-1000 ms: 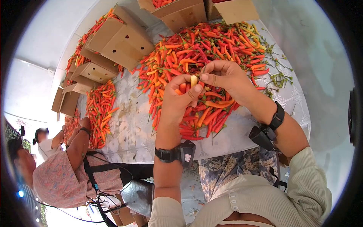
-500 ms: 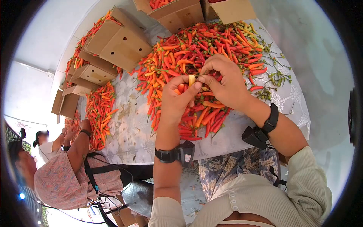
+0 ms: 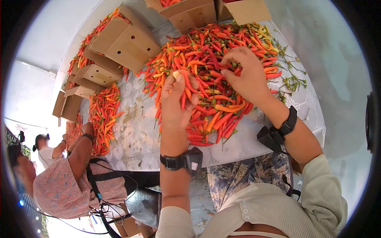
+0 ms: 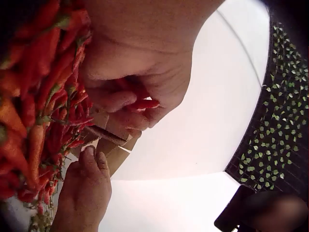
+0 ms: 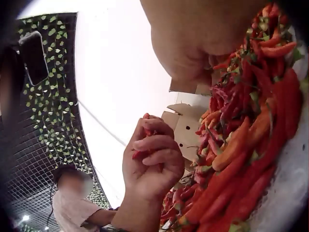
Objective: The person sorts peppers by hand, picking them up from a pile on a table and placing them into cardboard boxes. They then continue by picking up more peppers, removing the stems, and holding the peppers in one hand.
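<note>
In the head view my left hand [image 3: 174,103] grips a few red peppers [image 3: 187,84] and a pale yellow one [image 3: 176,74] in its curled fingers, over the left part of the pepper pile [image 3: 198,43]. The right wrist view shows this left hand [image 5: 153,166] with red pepper tips sticking out of its fist. My right hand [image 3: 250,79] hovers over the pile at the right, thumb and forefinger apart, with nothing visible between them. The left wrist view also shows the right hand [image 4: 84,188] beside the pile.
Cardboard boxes [image 3: 133,45] of peppers stand at the back and left. A second pepper heap [image 3: 105,115] lies at the left, where people work beside the table [image 3: 135,146]. Green stems [image 3: 293,83] are scattered along the right edge.
My hands were together at a pale pepper and have now parted. The left moved left with its peppers; the right moved slightly right and away, its thumb and forefinger spread.
</note>
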